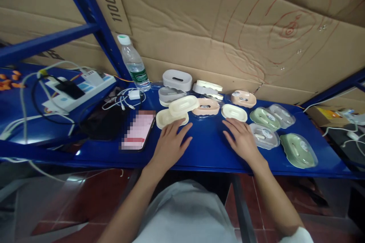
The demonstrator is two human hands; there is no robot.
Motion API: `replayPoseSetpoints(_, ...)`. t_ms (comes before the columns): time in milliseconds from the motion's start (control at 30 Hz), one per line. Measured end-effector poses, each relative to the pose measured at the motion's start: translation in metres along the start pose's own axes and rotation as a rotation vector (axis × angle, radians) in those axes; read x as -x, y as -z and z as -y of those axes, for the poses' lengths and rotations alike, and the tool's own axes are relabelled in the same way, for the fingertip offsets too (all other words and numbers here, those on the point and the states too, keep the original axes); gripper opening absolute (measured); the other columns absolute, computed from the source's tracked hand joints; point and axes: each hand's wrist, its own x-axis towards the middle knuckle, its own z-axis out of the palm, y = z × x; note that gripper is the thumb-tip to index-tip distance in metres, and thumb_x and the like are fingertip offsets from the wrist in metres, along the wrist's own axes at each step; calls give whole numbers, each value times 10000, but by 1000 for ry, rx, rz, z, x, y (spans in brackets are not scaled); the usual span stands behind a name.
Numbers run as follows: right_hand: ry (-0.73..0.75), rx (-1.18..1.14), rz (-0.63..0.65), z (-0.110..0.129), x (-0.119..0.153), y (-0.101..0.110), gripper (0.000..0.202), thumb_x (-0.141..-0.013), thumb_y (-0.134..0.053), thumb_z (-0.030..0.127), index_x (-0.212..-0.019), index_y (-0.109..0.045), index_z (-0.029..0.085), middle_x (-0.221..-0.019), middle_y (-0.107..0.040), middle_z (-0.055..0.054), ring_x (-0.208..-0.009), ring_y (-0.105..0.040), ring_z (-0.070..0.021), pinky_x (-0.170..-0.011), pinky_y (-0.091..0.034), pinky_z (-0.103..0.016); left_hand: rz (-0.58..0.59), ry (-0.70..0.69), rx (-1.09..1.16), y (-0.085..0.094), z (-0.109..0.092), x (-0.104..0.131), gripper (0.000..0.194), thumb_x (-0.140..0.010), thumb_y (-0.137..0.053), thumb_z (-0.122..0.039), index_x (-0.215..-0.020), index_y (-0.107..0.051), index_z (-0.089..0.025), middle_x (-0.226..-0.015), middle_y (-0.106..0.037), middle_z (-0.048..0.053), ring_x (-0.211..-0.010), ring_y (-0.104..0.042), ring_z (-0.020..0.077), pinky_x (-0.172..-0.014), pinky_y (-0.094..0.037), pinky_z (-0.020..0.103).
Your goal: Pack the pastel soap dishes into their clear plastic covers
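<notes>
My left hand [172, 142] lies with spread fingers at the front of a cream oval tray [162, 118], its fingertips at or over the rim. A second cream oval tray [184, 105] rests partly on top of that one. My right hand [239, 136] is open too, fingertips just in front of another cream oval tray [234, 112]. Neither hand grips anything. Between and behind the hands sits a peach soap-box-like case [206, 107]. Close to my right hand is a grey case with a clear lid [264, 136]; a green lidded case [265, 118] stands behind it.
Behind are grey cases [176, 79], a peach case [243, 98] and a water bottle [135, 64]. A phone [138, 131], cables and a power strip [80, 93] lie left. Another green case [299, 151] sits right. A cardboard wall [199, 19] backs the blue table [205, 148].
</notes>
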Motion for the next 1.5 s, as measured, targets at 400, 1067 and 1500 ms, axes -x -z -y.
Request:
replayPoseSetpoints(400, 83, -120, 154, 22, -56, -48, 454, -1111, -459, 324, -1520, -587, 174, -1470, -679, -143, -1342, -639, -301, -1118, -493, -486, 80, 113, -168, 2, 33, -2, 230, -1010, -647, -229, -1226, -711, -186, -1374, -705, 143, -1189, -697, 344, -1030, -519, 501)
replayPoseSetpoints(1067, 191, -340, 154, 37, -28, -16, 417, -1113, -512, 317, -1518, -591, 258, -1509, -664, -93, -1413, -609, -245, -1165, -485, -469, 199, -125, 295, 0, 15, 18, 477, -911, -836, -338, -1360, -681, -288, -1527, -605, 99, -1447, -549, 306, -1211, -468, 511)
replayPoseSetpoints(1500, -29, -199, 42, -2, -69, -32, 279, -1066, -600, 337, -1273, -747, 220, -1308, -756, -122, -1230, -669, -316, -1113, -434, -547, 88, 3, 478, 0, 11, 28, 575, -969, -768, -348, -1505, -559, -350, -1627, -482, 100, -1517, -481, 295, -1242, -469, 516)
